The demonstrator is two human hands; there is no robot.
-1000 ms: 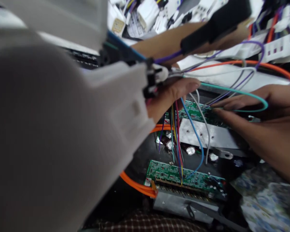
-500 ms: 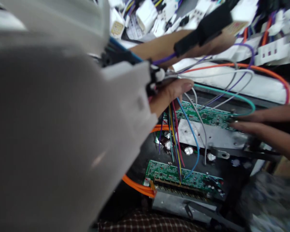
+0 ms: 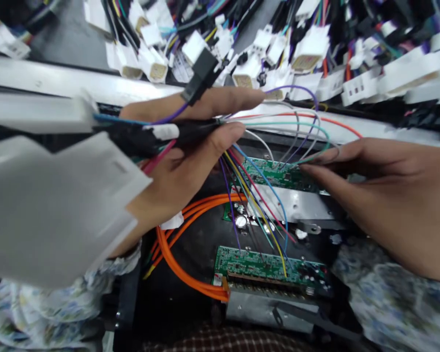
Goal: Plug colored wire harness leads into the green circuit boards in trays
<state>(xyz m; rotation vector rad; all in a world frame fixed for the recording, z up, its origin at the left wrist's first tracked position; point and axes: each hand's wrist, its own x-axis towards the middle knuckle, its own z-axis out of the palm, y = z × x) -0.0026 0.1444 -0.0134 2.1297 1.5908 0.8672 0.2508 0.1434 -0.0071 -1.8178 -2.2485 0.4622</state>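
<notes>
My left hand [image 3: 190, 161] is closed around a black-sleeved wire harness [image 3: 190, 133], fingers above and thumb below. Loose coloured wires fan out from its end. A white connector housing [image 3: 58, 210], large and blurred, hangs from the harness close to the camera; a small black connector [image 3: 201, 76] on a purple wire lies over the fingers. My right hand [image 3: 373, 181] pinches the teal wire [image 3: 320, 132] between thumb and forefinger, at the upper green circuit board [image 3: 267, 173]. Whether the wire's tip touches the board is hidden by the fingertips.
A second green circuit board [image 3: 256, 261] with a metal plate [image 3: 256, 313] lies nearer me. Orange cables [image 3: 176, 259] curve at its left. Many white connectors [image 3: 154, 61] on wire bundles lie along the back, behind a pale rail [image 3: 51, 76].
The white housing has swung left and away from the camera, uncovering my left hand and the harness. My right hand has come further into view from the right, still at the upper board.
</notes>
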